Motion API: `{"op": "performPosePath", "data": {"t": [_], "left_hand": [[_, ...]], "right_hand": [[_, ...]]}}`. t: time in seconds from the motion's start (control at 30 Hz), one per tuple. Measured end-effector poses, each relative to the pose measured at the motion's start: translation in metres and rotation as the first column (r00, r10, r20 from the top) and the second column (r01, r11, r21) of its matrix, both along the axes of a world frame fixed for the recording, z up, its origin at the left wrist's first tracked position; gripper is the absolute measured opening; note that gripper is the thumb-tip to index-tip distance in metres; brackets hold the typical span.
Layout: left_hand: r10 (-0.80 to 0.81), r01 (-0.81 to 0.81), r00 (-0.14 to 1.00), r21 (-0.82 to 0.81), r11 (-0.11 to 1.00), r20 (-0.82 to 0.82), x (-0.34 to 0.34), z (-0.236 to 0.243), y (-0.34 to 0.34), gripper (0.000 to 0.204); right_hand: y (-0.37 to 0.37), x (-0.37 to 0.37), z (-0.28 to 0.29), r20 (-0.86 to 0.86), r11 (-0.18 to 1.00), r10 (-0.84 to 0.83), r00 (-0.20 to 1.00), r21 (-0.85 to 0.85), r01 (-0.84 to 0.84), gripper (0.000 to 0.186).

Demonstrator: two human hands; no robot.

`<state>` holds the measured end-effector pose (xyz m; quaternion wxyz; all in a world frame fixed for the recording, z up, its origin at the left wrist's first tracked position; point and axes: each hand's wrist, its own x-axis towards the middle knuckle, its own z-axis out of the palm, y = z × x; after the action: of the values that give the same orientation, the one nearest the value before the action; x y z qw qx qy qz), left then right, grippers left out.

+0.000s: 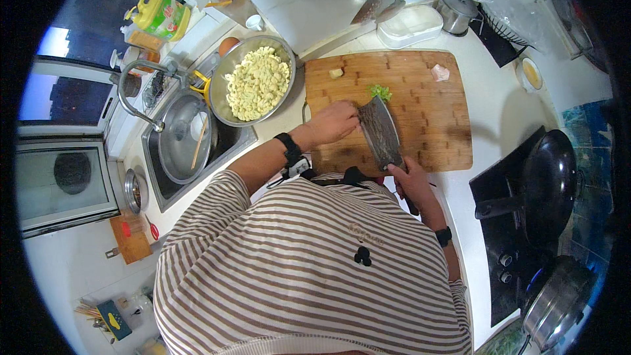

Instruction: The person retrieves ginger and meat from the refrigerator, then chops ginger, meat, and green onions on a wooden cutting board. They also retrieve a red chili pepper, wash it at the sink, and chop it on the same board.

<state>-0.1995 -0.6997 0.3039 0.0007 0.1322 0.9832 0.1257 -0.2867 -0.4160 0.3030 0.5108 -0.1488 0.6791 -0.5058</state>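
My right hand [411, 182] grips a dark cleaver [380, 135] whose broad blade lies angled over a wooden cutting board [434, 112]. My left hand [335, 123] has curled fingers at the blade’s left side; anything between its fingertips is too small to make out. Just beyond the blade tip are chopped green pieces [379, 92]. A small pale yellow chunk [336, 73] sits at the upper left of the board, and a pinkish piece [440, 72] at the upper right.
Left of the board stand a steel bowl of noodle-like pieces [256, 82] and a sink [241, 138] holding a basin [179, 138]. A white container [409, 26] sits behind. At right are a black wok [545, 184], a hob [496, 289], a steel pot [555, 296] and a small bowl [530, 73].
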Motion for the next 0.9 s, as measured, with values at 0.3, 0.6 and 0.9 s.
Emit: {"op": "performPosePath", "data": {"t": [0.3,0.6,0.9], "left_hand": [[0.326,-0.309,0.944,0.196,0.931,-0.059,-0.066,0.033,-0.004,0.026],[0.220,-0.258,0.964,0.309,0.915,0.151,-0.233,-0.013,0.055,0.051],[0.239,-0.243,0.952,-0.003,0.970,0.190,-0.273,-0.019,0.077,0.056]], "right_hand": [[0.047,-0.025,-0.027,-0.221,0.984,-0.127,0.967,0.092,0.150,0.030],[0.115,-0.017,-0.026,-0.396,0.959,-0.209,0.894,0.096,0.267,0.031],[0.140,0.007,-0.024,-0.334,0.915,-0.366,0.869,0.043,0.402,0.029]]}}
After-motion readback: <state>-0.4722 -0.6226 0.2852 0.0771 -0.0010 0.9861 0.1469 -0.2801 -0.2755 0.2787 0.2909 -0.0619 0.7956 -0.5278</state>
